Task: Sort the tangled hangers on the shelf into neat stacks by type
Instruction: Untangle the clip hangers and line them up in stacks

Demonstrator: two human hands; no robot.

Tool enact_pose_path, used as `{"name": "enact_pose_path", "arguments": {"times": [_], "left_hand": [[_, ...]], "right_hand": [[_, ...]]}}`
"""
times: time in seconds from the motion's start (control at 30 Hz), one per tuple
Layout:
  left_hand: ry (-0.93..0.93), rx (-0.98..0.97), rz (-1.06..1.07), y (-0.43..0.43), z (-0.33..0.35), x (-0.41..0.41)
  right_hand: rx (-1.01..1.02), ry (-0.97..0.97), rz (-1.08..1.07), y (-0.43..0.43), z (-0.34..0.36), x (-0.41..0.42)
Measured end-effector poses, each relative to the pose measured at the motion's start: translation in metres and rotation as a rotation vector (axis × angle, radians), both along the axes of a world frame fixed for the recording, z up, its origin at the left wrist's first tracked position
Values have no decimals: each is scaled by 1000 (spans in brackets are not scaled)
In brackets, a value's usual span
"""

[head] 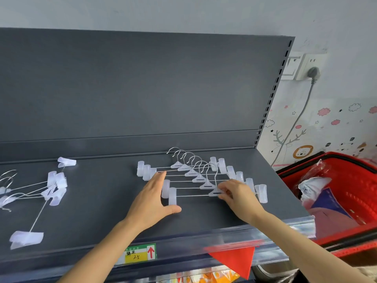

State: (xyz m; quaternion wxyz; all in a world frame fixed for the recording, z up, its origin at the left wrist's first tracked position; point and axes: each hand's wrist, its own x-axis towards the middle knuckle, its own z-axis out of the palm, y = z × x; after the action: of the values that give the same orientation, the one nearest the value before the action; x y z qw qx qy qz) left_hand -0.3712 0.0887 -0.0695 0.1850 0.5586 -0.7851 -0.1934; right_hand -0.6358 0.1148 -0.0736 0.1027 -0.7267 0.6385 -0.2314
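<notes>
Steadying comes first: the left hand point(151, 197) lies spread against the left-end clips point(172, 196), while the right hand point(238, 194) has its grip pinching the nearest hanger point(193, 195) at its hook base. Slide it gently square with the staggered row point(191, 173) on the shelf point(102, 213). The tangled hangers point(54, 186) lie far left.

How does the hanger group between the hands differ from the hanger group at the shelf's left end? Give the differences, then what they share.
The middle group lies as a neat overlapping row, bars parallel, hooks pointing backward; the left group is tangled, bars crossing. The left hand touches the middle group and the right hand pinches it; the left group lies untouched. Both have clear clips on wire, on the shelf.
</notes>
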Motion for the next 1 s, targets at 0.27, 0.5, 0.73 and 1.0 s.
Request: {"name": "enact_pose_path", "arguments": {"times": [0.27, 0.5, 0.73, 1.0], "left_hand": [[-27, -31, -50, -2, -3, -2], [-17, -37, -44, -7, -4, -4], [-7, -38, -40, -7, -3, -9], [-40, -51, -56, -6, -2, -7]], "right_hand": [[7, -18, -31, -6, -2, 2], [5, -15, -65, -8, -4, 1], [0, 16, -55, -11, -4, -2], [-41, 38, -101, -4, 2, 3]]}}
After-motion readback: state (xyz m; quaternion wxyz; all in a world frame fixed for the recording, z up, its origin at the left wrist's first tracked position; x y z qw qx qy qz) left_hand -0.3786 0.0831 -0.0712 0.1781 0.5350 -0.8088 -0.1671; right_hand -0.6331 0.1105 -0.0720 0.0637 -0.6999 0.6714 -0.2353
